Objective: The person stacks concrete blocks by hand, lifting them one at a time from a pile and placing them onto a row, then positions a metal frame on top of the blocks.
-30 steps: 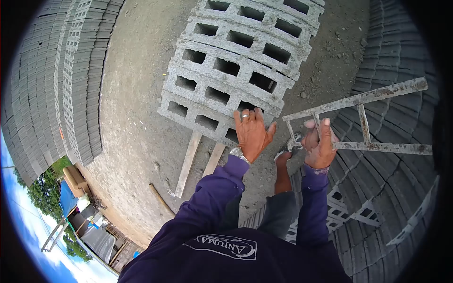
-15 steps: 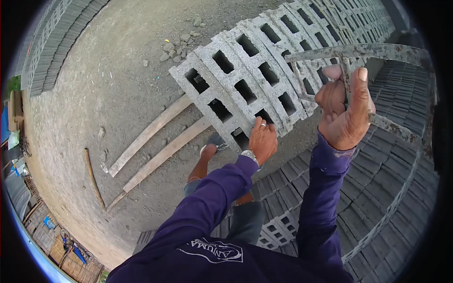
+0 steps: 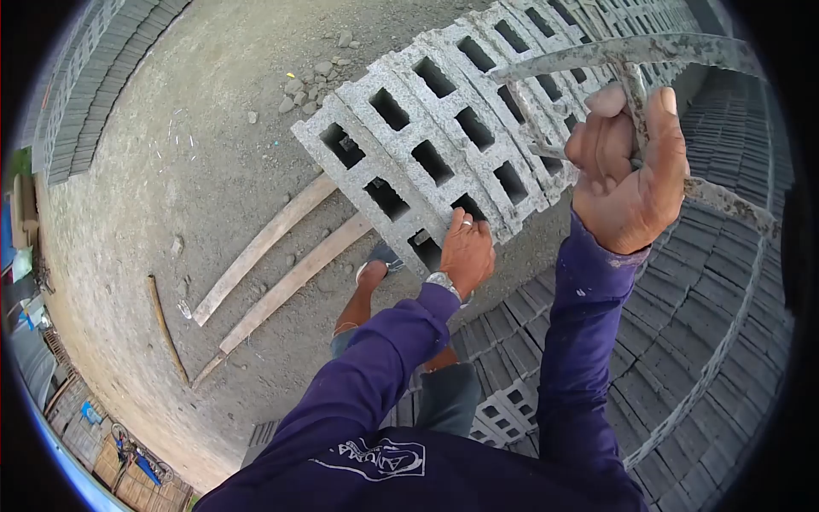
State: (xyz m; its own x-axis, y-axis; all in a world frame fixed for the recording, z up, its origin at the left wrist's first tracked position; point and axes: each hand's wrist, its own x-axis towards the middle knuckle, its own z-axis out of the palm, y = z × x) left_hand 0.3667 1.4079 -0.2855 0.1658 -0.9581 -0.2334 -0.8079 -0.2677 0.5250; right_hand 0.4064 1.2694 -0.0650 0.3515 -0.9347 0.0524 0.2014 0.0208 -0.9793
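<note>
My left hand (image 3: 467,254), with a ring and a wristwatch, has its fingers hooked into a lower cavity of a grey concrete hollow block (image 3: 447,183) in a long row. The fingertips are hidden inside the cavity. To the right, my right hand (image 3: 627,175) is raised with its fingers curled round the short bar of a rusty, paint-worn metal frame (image 3: 589,61); the thumb points up. The left part of that frame hangs over the row of blocks. The nearest block (image 3: 341,147) at the row's end shows its openings towards me.
Two wooden planks (image 3: 294,282) stick out from under the row. A thin stick (image 3: 166,328) and small stones (image 3: 311,85) lie on the dirt. More stacked blocks (image 3: 674,324) fill the right side and stand behind my legs. Another stack (image 3: 94,111) curves along the upper left.
My right hand and the metal frame have risen slightly. The left hand stays at the same block cavity. The whole view has shifted a little.
</note>
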